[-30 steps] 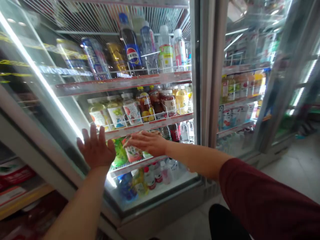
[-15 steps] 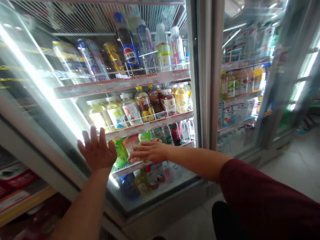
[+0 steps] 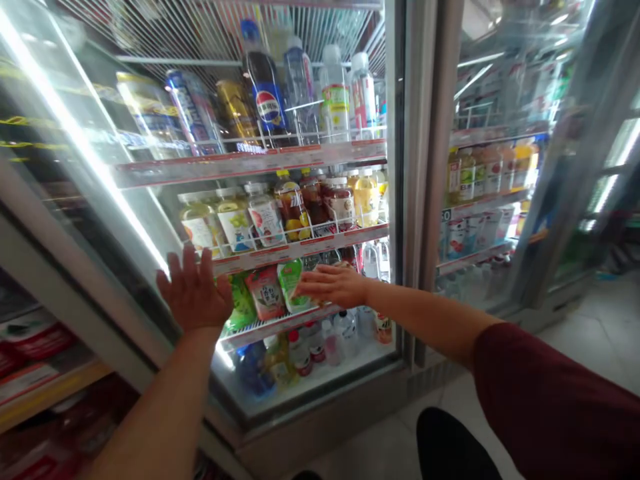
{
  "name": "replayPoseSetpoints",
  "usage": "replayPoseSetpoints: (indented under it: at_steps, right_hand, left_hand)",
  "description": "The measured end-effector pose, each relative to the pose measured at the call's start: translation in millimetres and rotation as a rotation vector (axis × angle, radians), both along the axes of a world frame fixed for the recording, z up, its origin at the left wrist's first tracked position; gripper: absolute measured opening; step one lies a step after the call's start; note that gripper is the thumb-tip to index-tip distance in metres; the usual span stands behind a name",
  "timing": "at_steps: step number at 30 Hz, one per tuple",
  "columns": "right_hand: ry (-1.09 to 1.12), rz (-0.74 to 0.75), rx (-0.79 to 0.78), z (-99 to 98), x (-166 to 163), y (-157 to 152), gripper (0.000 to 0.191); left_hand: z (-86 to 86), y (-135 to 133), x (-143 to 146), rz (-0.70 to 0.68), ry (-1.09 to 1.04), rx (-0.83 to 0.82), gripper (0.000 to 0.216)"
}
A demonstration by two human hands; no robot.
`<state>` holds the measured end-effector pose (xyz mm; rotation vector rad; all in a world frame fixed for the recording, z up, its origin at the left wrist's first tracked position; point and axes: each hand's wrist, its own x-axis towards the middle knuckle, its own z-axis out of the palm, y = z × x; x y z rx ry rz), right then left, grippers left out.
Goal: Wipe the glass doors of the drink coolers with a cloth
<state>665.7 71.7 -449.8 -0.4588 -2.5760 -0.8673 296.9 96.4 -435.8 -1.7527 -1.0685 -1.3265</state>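
My left hand is raised with its fingers spread, palm toward the glass door of a lit drinks cooler, near the door's left side. Nothing is in it. My right hand lies flat with fingers stretched out, in front of the lower shelf. A small pale patch shows at its upper edge; I cannot tell what it is. Behind the fingers stands a green-and-white pouch, and left of it a red pouch. Whether either palm touches the glass is hard to make out.
Bottled drinks fill the middle shelf. A cola bottle and several cans stand above. Small bottles sit at the bottom. A second cooler is at right, and a shelf of red packages at lower left.
My right hand has moved right and slightly up, uncovering the red pouch and part of the green-and-white one. My left hand has stayed nearly in place. The view has shifted slightly.
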Motion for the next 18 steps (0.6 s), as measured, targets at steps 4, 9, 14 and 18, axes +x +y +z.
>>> replayPoseSetpoints:
  at_steps: [4, 9, 14, 18]
  right_hand:
    - [0.326, -0.143, 0.133, 30.1, 29, 4, 0.073]
    - [0.464, -0.187, 0.252, -1.4, 58, 0, 0.064]
    - [0.113, -0.022, 0.127, -20.4, 91, -6, 0.064]
    - [0.502, -0.217, 0.171, 8.9, 105, -3, 0.067]
  left_hand:
    - [0.4, 1, -1, 0.005, -0.001, -0.014, 0.073]
    - [2.6, -1, 2, -0.019, -0.046, -0.047, 0.073]
    - [2.6, 0, 1, 0.006, -0.029, -0.021, 0.074]
    - [1.0, 2, -1, 0.018, 0.003, 0.013, 0.074]
